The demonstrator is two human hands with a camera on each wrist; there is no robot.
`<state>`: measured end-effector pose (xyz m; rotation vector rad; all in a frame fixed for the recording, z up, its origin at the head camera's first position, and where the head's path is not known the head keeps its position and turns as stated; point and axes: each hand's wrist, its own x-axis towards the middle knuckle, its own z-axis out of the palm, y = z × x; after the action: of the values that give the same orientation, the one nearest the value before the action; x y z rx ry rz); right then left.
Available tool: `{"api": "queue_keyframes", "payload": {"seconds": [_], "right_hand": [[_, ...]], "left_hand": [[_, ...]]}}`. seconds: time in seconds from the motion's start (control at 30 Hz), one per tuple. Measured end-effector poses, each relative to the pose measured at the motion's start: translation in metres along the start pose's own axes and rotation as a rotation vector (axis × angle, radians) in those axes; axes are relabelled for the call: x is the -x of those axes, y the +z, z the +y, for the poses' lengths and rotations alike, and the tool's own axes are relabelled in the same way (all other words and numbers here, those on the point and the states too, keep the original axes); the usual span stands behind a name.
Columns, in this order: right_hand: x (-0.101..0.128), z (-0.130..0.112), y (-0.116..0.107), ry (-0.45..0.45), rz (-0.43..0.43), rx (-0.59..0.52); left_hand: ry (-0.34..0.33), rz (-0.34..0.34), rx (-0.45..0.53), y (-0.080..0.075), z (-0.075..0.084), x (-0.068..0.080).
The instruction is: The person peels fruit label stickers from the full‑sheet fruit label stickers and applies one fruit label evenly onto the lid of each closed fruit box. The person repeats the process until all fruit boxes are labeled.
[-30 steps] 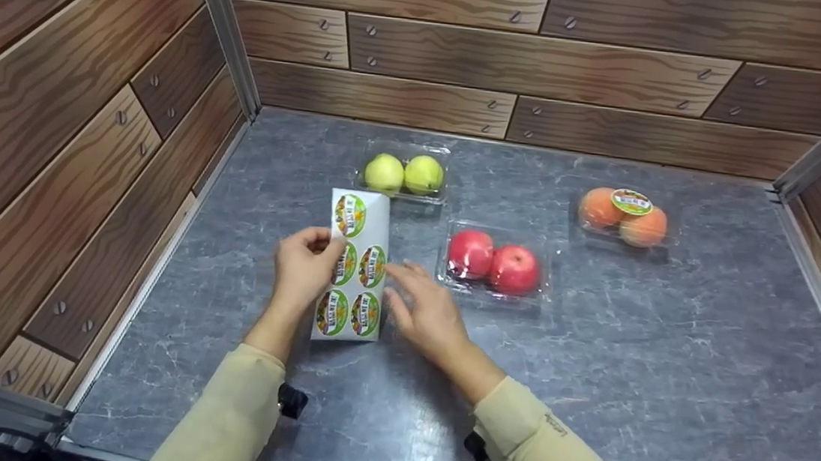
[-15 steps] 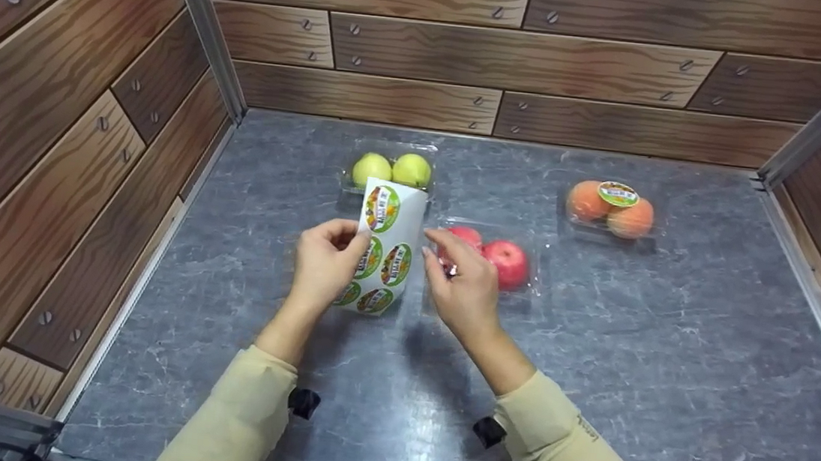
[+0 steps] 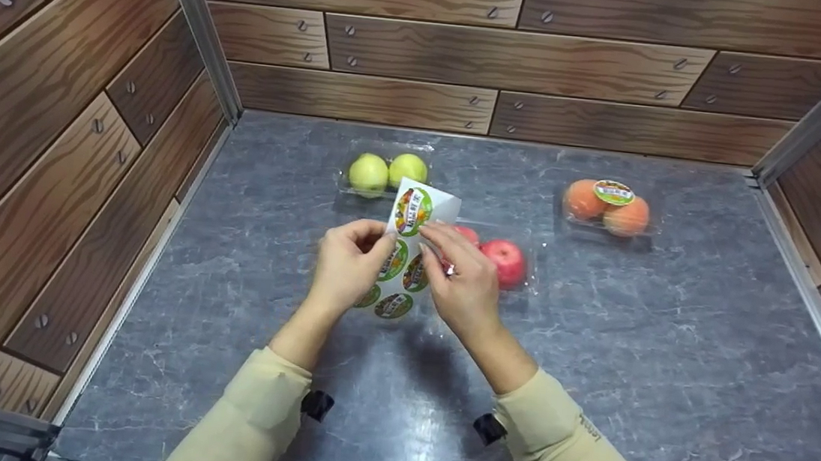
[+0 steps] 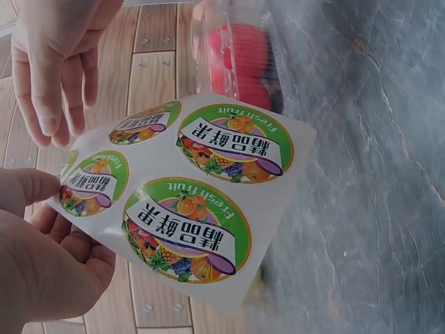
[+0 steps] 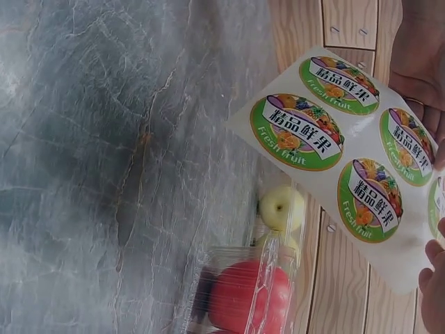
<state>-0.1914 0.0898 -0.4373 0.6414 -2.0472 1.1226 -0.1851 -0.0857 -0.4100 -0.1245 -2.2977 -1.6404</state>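
While the grey marbled worktop (image 3: 596,339) spreads between brown wood-plank walls (image 3: 53,113), a person in beige sleeves holds a sticker sheet (image 3: 408,257) up above its middle, just in front of the fruit packs. Three clear packs sit on the stone: one with two green apples (image 3: 386,174) at the back left, one with two red apples (image 3: 494,257) directly behind the sheet and partly hidden by the right hand, and one with two orange fruits (image 3: 605,208) well apart at the back right, which carries a round label (image 3: 612,192) on top.

The sheet is a glossy white backing, tilted with its top corner leaning right, and it bears oval stickers in two columns. Each sticker has a green rim printed "Fresh fruit", a picture of mixed fruit, and a white banner with purple ends and dark Chinese characters. The wrist views show the sheet curving slightly and four stickers clearly.

The left hand (image 3: 348,266) pinches the sheet's left edge between thumb and curled fingers. The right hand (image 3: 460,280) reaches to the sheet's right side with its fingers bent; its fingertips (image 3: 431,236) lie on or right at the sheet near an upper sticker, but whether they have actually nipped a sticker edge cannot be made out.
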Motion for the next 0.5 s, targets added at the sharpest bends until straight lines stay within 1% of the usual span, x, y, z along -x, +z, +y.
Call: {"api": "queue_keyframes", "payload": {"seconds": [0.23, 0.5], "right_hand": [[0.002, 0.003, 0.0, 0.016, -0.006, -0.011], [0.004, 0.006, -0.002, 0.044, -0.01, -0.024]], "left_hand": [[0.042, -0.04, 0.006, 0.006, 0.005, 0.003], [0.076, -0.11, 0.025, 0.011, 0.008, 0.004]]}}
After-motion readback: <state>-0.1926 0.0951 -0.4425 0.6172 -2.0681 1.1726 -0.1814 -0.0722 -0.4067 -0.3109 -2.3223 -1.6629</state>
